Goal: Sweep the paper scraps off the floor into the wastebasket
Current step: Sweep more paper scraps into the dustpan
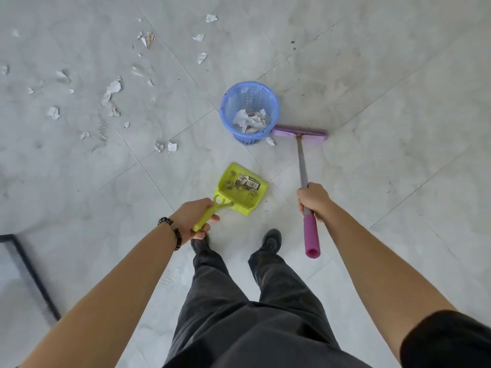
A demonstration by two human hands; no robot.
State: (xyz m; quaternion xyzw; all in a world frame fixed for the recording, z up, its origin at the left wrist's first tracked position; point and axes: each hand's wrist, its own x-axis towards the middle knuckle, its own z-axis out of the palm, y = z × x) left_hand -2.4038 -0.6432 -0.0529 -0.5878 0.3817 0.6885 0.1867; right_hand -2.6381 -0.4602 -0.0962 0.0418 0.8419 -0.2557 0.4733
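With a first load of crumpled paper lying in the blue wastebasket, a person is gripping a green dustpan in the left hand and a purple broom in the right hand, while most paper scraps are littering the far-left floor.

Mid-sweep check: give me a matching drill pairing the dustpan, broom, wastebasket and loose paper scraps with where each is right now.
1 dustpan
2 broom
3 wastebasket
4 paper scraps

A standing on the floor, crumpled paper inside
B gripped by the right hand
C scattered on the floor
D gripped by the left hand

Pairs: 1-D, 2-B, 3-A, 4-C
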